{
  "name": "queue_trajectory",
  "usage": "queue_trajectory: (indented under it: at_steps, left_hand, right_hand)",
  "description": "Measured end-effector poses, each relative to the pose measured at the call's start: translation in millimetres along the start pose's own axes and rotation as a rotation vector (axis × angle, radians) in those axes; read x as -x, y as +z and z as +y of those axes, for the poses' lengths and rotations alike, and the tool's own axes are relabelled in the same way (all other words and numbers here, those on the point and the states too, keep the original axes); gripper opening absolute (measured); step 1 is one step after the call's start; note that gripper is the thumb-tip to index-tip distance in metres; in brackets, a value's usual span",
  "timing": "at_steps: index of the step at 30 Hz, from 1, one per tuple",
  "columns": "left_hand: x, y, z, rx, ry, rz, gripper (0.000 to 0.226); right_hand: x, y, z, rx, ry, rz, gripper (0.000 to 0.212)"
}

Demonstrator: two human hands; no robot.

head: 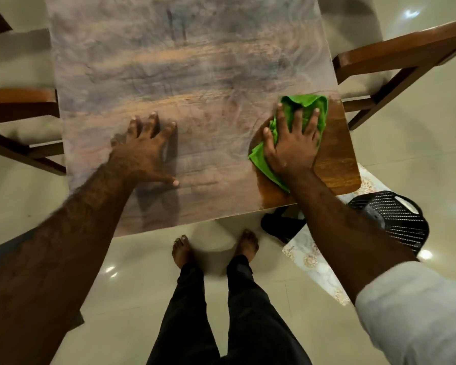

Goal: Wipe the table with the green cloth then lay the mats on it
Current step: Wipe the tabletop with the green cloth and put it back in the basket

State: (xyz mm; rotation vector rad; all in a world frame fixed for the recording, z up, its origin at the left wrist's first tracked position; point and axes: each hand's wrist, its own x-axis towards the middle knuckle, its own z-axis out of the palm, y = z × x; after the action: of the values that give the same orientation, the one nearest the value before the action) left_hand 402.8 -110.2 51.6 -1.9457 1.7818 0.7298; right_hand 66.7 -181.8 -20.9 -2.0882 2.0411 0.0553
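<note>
My right hand (292, 143) lies flat, fingers straight and spread, pressing the green cloth (309, 106) onto the table (195, 75) at its near right corner, where the wood shows dark beside a pale hazy film. My left hand (145, 151) grasps nothing, its spread fingertips and thumb propped on the tabletop, well apart from the cloth. A patterned mat (313, 262) lies on the floor beside a black basket (395, 222); tiny print at its corner is too small to read.
</note>
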Motion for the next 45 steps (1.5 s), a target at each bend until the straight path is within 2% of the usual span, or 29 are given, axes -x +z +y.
queue_trajectory:
  at_steps: [3,6,10,13,17,22,26,29,33,36,40,42,45]
  left_hand:
    - [-1.0,3.4,-9.1,0.027,0.023,-0.015,0.154]
    - [-3.7,2.2,-7.4,0.03,0.016,-0.017,0.156]
    - [-5.5,5.2,-16.0,-0.023,0.059,0.037,0.157]
    - [-7.9,3.4,-22.7,-0.073,0.094,0.025,0.159]
    - [-9.0,1.3,-28.4,-0.119,0.118,0.017,0.16]
    - [-10.8,0.7,-29.5,-0.136,0.117,0.011,0.157]
    - [-10.9,3.8,-29.6,-0.151,0.12,0.051,0.158]
    - [-12.3,4.3,-29.6,-0.155,0.134,0.061,0.159]
    - [-14.7,7.9,-34.1,-0.165,0.165,0.09,0.16]
    - [-17.0,6.9,-38.1,-0.143,0.176,0.071,0.159]
    - [-14.0,7.7,-40.4,-0.165,0.19,0.085,0.157]
    - [-11.5,6.5,-40.0,-0.171,0.193,0.102,0.156]
    - [-8.6,4.4,-39.6,-0.189,0.191,0.118,0.154]
  right_hand:
    - [25.2,11.3,-52.8,-0.012,-0.098,0.039,0.075]
    - [80.5,26.0,-99.4,-0.012,-0.229,-0.046,0.079]
    - [153.4,42.7,-105.6,-0.027,-0.304,-0.088,0.078]
    - [160.5,44.2,-73.9,0.007,-0.188,-0.045,0.077]
    - [108.4,28.9,-36.6,0.018,0.075,0.026,0.073]
    - [45.5,19.9,-65.5,-0.051,0.24,0.068,0.073]
    - [66.2,32.8,-130.6,-0.027,0.039,0.066,0.075]
    - [116.8,45.4,-170.7,-0.044,-0.162,-0.014,0.077]
    - [181.4,58.1,-161.6,-0.064,-0.291,-0.069,0.076]
    - [177.4,53.4,-114.7,-0.019,-0.201,-0.064,0.075]
    - [122.0,31.5,-52.2,-0.017,0.082,0.009,0.072]
    - [85.1,22.1,-44.4,-0.034,0.151,0.041,0.07]
    - [46.1,22.5,-75.9,-0.02,0.2,0.055,0.071]
